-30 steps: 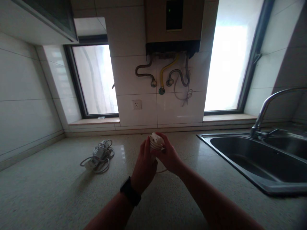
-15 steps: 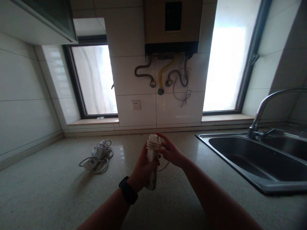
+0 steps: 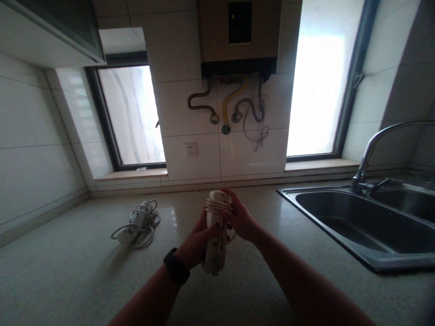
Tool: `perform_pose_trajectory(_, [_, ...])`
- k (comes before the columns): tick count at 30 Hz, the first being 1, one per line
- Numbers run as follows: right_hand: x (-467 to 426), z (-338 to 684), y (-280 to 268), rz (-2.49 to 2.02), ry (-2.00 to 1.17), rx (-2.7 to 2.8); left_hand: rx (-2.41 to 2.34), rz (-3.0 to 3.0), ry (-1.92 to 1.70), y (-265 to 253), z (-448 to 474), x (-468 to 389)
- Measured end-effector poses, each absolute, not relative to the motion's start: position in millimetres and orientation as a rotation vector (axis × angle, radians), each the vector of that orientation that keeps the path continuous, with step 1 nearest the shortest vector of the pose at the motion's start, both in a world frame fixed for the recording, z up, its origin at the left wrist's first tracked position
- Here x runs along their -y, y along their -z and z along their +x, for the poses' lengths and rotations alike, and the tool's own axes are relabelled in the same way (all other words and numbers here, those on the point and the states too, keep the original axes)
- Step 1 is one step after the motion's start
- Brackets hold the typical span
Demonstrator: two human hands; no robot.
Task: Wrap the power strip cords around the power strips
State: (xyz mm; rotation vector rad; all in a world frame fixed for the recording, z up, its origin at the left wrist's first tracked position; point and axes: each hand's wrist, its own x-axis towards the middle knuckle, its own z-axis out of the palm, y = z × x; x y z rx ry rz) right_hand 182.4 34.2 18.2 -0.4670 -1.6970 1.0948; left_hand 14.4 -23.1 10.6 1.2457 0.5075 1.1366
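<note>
A white power strip (image 3: 216,246) is held above the counter, its socket face toward me. Several turns of its white cord (image 3: 217,206) wrap around the upper end. My left hand (image 3: 197,242) grips the strip from the left, thumb across its front; a dark watch is on that wrist. My right hand (image 3: 242,219) is closed at the strip's upper right, its fingers on the wound cord. A loop of cord hangs just below those fingers. On the counter to the left lies a second power strip (image 3: 138,222) with its cord coiled loosely around it.
The speckled counter (image 3: 84,271) runs under my hands. At the right is a steel double sink (image 3: 340,235) with a chrome faucet (image 3: 365,158). A wall socket (image 3: 191,149) and a water heater (image 3: 239,36) with pipes are on the tiled wall between two windows.
The held power strip has turned so that more of its socket face shows. My right hand has closed in against the wound cord. The second strip lies where it was.
</note>
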Motion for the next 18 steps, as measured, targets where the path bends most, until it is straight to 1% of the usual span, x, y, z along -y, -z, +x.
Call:
perform_pose_trajectory(2, [-32.3,181.8,-19.6,-0.509,-0.97,1.726,-0.551,1.356,-1.121,-10.0,9.4,18.1])
perform_pose_trajectory(5, [-29.8,182.4,-24.0,-0.641,-0.712,1.747,-0.664,1.653,-1.233,-7.8,8.9,12.6])
perform_pose_trajectory(8, [-27.6,182.0,-26.0,-0.795,-0.547,1.721,-0.94,2.05,-1.431,-3.4,17.9,11.2])
perform_pose_trajectory(11, [-25.3,177.8,-24.1,-0.887,-0.456,1.74,-1.227,2.291,-1.508,0.7,31.1,14.4])
perform_pose_trajectory(14, [-25.6,171.8,-21.5,-0.868,-0.504,1.732,-1.435,2.238,-1.464,1.8,39.0,18.5])
perform_pose_trajectory(16, [-29.3,169.6,-20.4,-0.807,-0.627,1.696,-1.499,2.16,-1.421,1.6,38.2,18.4])
perform_pose_trajectory(18, [-35.2,170.5,-19.7,-0.721,-0.795,1.674,-1.429,2.117,-1.401,2.0,33.0,14.9])
